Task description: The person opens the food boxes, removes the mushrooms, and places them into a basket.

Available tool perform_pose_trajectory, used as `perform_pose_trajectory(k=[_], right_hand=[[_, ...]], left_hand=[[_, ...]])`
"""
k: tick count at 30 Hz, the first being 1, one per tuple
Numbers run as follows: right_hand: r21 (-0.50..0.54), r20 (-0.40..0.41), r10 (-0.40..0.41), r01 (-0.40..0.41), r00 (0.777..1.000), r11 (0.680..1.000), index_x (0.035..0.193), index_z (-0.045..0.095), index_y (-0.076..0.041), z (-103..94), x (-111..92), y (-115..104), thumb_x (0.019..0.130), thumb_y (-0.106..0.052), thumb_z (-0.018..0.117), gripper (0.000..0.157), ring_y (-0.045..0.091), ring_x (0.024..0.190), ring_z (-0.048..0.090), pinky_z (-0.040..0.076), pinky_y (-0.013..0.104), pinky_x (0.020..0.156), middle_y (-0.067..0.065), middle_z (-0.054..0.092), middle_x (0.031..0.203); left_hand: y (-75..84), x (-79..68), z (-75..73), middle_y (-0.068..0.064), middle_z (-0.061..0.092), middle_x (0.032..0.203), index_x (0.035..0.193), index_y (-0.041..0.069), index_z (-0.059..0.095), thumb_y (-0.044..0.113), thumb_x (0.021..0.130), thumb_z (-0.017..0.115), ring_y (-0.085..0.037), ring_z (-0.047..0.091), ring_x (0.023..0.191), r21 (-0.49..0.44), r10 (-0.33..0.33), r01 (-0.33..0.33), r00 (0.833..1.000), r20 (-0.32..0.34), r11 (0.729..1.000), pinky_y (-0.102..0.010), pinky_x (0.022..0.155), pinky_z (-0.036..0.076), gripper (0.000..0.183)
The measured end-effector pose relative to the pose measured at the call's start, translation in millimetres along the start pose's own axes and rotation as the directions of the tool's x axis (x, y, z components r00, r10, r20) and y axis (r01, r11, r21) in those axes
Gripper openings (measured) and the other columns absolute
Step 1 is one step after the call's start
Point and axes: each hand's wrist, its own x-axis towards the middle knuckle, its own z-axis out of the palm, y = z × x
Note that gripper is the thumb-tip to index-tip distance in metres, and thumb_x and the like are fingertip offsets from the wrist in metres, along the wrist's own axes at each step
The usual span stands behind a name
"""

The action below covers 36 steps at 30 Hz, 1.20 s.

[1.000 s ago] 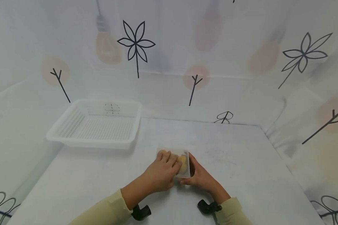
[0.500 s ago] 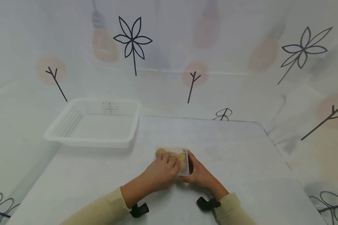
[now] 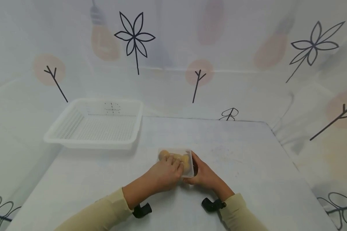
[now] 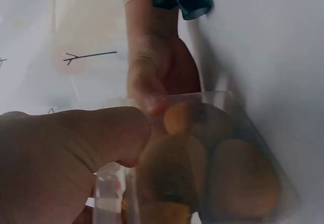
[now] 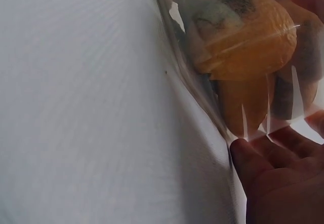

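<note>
A clear plastic box [image 3: 188,174] stands near the middle of the white table, holding several rounded yellow-brown pieces [image 3: 163,154]. The right wrist view shows one yellow-orange piece [image 5: 253,36] with wrinkled skin and dark specks, seen through the plastic. My right hand [image 3: 204,175] grips the box at its right end, thumb on the near side and fingers around the end wall. From the left, my left hand [image 3: 165,175] reaches over the box with its fingers bent onto the pieces; I cannot tell whether they hold one. In the left wrist view its thumb [image 4: 134,133] lies at the box.
A white perforated plastic basket [image 3: 127,143] stands at the back left of the table [image 3: 234,160]. Behind it hangs a pale cloth [image 3: 167,51] printed with flowers and bulbs. Each wrist carries a black camera mount [image 3: 212,204].
My left hand has shifted slightly down and left over the box, so more of the left rounded piece shows. My right hand keeps its grip on the box. The head view has tilted slightly.
</note>
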Motion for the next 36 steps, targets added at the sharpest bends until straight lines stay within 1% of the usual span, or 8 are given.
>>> perform_pose_trajectory(k=[5, 7, 12, 17, 25, 29, 33, 36], right_hand=[[0.025, 0.016, -0.028, 0.028, 0.999, 0.999, 0.155, 0.014, -0.026, 0.3, -1.4, 0.4, 0.069, -0.032, 0.088, 0.114, 0.02, 0.124, 0.049, 0.047, 0.026, 0.096, -0.001, 0.042, 0.146], [0.018, 0.017, -0.038, 0.038, 0.999, 0.999, 0.155, 0.013, -0.026, 0.4, -2.0, 0.6, 0.069, -0.033, 0.087, 0.114, 0.019, 0.122, 0.049, 0.046, 0.026, 0.095, -0.002, 0.043, 0.145], [-0.019, -0.002, -0.023, 0.023, 1.0, 1.0, 0.156, 0.01, -0.03, -0.3, -3.3, 1.6, 0.069, -0.034, 0.087, 0.116, 0.017, 0.12, 0.049, 0.044, 0.031, 0.099, -0.003, 0.044, 0.145], [-0.037, -0.008, 0.018, -0.019, 1.0, 0.999, 0.155, 0.007, -0.034, -0.3, -4.0, 0.8, 0.068, -0.037, 0.087, 0.119, 0.018, 0.119, 0.05, 0.043, 0.039, 0.101, 0.0, 0.045, 0.144], [-0.038, 0.017, -0.013, 0.013, 1.0, 0.999, 0.155, 0.011, -0.03, -0.8, -3.8, 1.8, 0.07, -0.037, 0.086, 0.114, 0.018, 0.124, 0.047, 0.039, 0.045, 0.107, -0.003, 0.041, 0.147], [-0.062, 0.009, 0.034, -0.033, 0.999, 0.998, 0.154, 0.017, -0.023, -0.3, -4.4, 2.2, 0.07, -0.041, 0.085, 0.11, 0.022, 0.136, 0.041, 0.033, 0.052, 0.113, 0.0, 0.037, 0.152], [-0.094, 0.0, 0.07, -0.069, 0.998, 0.993, 0.156, 0.015, -0.021, 0.1, -4.8, 3.0, 0.068, -0.044, 0.085, 0.115, 0.024, 0.146, 0.029, 0.027, 0.051, 0.117, 0.002, 0.025, 0.16], [-0.063, 0.019, 0.056, -0.054, 0.998, 0.997, 0.157, 0.009, -0.022, -0.2, -3.8, 4.6, 0.069, -0.04, 0.086, 0.118, 0.024, 0.148, 0.024, 0.025, 0.05, 0.118, 0.002, 0.019, 0.162]], left_hand=[[-4.5, 0.3, -6.7, -0.004, 0.069, 0.107, 0.115, 0.011, 0.066, 0.036, 0.088, 0.063, -0.024, 0.065, 0.097, -0.135, -0.036, 0.042, 0.998, 0.044, 0.99, -0.037, 0.08, 0.055, 0.037], [-6.3, 0.4, -7.3, -0.004, 0.069, 0.107, 0.112, 0.011, 0.067, 0.035, 0.086, 0.063, -0.023, 0.066, 0.098, -0.173, -0.048, 0.054, 0.998, 0.04, 0.983, -0.037, 0.081, 0.055, 0.035], [-11.0, 1.7, -8.0, -0.003, 0.069, 0.105, 0.106, 0.012, 0.067, 0.032, 0.082, 0.063, -0.021, 0.066, 0.095, -0.216, -0.053, 0.055, 0.998, 0.018, 0.975, -0.034, 0.08, 0.055, 0.032], [-18.0, 3.3, -12.2, -0.002, 0.069, 0.107, 0.112, 0.012, 0.065, 0.032, 0.084, 0.06, -0.02, 0.066, 0.098, -0.279, -0.063, 0.071, 0.997, 0.036, 0.958, -0.035, 0.084, 0.054, 0.035], [-34.1, 4.8, -16.8, 0.0, 0.072, 0.104, 0.112, 0.013, 0.068, 0.03, 0.084, 0.061, -0.014, 0.07, 0.09, -0.403, -0.138, 0.108, 0.989, -0.046, 0.909, -0.029, 0.077, 0.058, 0.034], [-44.3, 2.8, -17.1, 0.0, 0.072, 0.112, 0.122, 0.013, 0.066, 0.035, 0.09, 0.059, -0.016, 0.07, 0.097, -0.49, -0.194, 0.165, 0.981, -0.01, 0.856, -0.032, 0.083, 0.058, 0.039], [-55.3, 0.4, -16.6, -0.002, 0.069, 0.122, 0.132, 0.015, 0.059, 0.038, 0.095, 0.057, -0.018, 0.068, 0.105, -0.584, -0.252, 0.255, 0.964, 0.088, 0.771, -0.036, 0.089, 0.056, 0.044], [-63.1, -2.5, -11.0, -0.002, 0.065, 0.128, 0.136, 0.016, 0.056, 0.038, 0.096, 0.056, -0.019, 0.066, 0.109, -0.647, -0.293, 0.298, 0.949, 0.118, 0.702, -0.038, 0.093, 0.055, 0.045]])
